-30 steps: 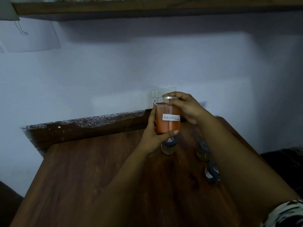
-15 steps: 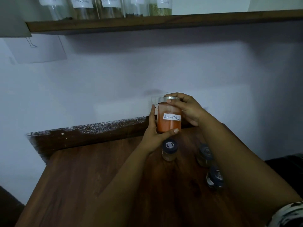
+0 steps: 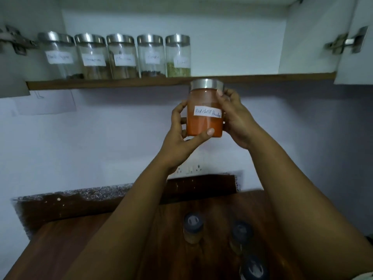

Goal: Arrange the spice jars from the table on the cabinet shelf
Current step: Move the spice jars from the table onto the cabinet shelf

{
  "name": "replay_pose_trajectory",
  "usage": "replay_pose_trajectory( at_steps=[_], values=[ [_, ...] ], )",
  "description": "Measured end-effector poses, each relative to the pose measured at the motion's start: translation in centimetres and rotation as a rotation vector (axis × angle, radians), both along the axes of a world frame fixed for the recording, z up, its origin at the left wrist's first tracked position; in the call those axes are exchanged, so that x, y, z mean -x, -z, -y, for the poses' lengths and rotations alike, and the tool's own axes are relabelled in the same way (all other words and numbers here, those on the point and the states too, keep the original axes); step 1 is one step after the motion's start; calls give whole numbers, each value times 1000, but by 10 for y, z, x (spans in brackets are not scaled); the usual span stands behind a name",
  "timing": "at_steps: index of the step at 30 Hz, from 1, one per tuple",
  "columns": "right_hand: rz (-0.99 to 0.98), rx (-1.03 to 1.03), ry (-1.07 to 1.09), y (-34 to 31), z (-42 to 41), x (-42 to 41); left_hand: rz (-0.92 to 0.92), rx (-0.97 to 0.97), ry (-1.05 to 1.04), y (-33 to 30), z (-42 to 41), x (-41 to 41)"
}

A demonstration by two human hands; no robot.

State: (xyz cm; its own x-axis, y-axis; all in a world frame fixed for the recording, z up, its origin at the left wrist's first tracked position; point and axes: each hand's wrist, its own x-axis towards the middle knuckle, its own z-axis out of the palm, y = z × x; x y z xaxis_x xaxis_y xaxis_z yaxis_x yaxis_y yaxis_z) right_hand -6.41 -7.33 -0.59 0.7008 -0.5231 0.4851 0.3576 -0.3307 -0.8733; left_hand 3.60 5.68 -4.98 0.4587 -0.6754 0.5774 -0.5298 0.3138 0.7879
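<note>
A glass jar of red chilli powder [image 3: 204, 124] with a steel lid and a white label is held up in the air, its lid level with the front edge of the cabinet shelf [image 3: 262, 78]. My left hand [image 3: 181, 130] grips its lower left side, thumb across the front. My right hand [image 3: 236, 118] grips its right side near the lid. Several labelled steel-lidded jars [image 3: 121, 57] stand in a row on the left part of the shelf. Three small dark-capped spice jars [image 3: 192, 227] stand on the wooden table [image 3: 60, 249] below.
The cabinet has open doors with metal hinges on the left [image 3: 14, 40] and right [image 3: 347, 41]. The shelf space right of the green-filled jar [image 3: 178, 57] holds nothing. A wall socket [image 3: 189, 168] sits behind my left wrist. A dark stone backsplash [image 3: 60, 203] borders the table.
Both hands have lifted the red chilli jar from just above the table up to shelf height. My view has tilted up, bringing the cabinet interior and its row of jars into sight.
</note>
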Motion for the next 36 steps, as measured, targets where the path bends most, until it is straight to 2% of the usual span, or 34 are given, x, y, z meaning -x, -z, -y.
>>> replay_pose_trajectory(
  at_steps=[4, 10, 16, 20, 23, 25, 28, 36],
  values=[
    [95, 73, 20, -60, 19, 11, 124, 59, -13, -58, 20, 5],
    [92, 179, 27, -127, 61, 8, 261, 79, -112, -126, 61, -4],
    [-1, 120, -46, -139, 114, -28, 472, -108, -363, -144, 106, -33],
    [-61, 100, -36, -139, 138, -48, 631, -176, -743, -135, 125, -48],
    [-113, 85, -55, -144, 150, -63, 856, -22, -1126, -110, 128, -67],
    [-143, 63, -68, -145, 155, -74, 1024, 150, -1242, -95, 127, -85],
    [-164, 26, -83, -146, 161, -90, 1115, 236, -1274, -94, 128, -99],
    [-252, 50, -127, -152, 177, -109, 1093, 283, -1286, -94, 130, -98]
  ],
)
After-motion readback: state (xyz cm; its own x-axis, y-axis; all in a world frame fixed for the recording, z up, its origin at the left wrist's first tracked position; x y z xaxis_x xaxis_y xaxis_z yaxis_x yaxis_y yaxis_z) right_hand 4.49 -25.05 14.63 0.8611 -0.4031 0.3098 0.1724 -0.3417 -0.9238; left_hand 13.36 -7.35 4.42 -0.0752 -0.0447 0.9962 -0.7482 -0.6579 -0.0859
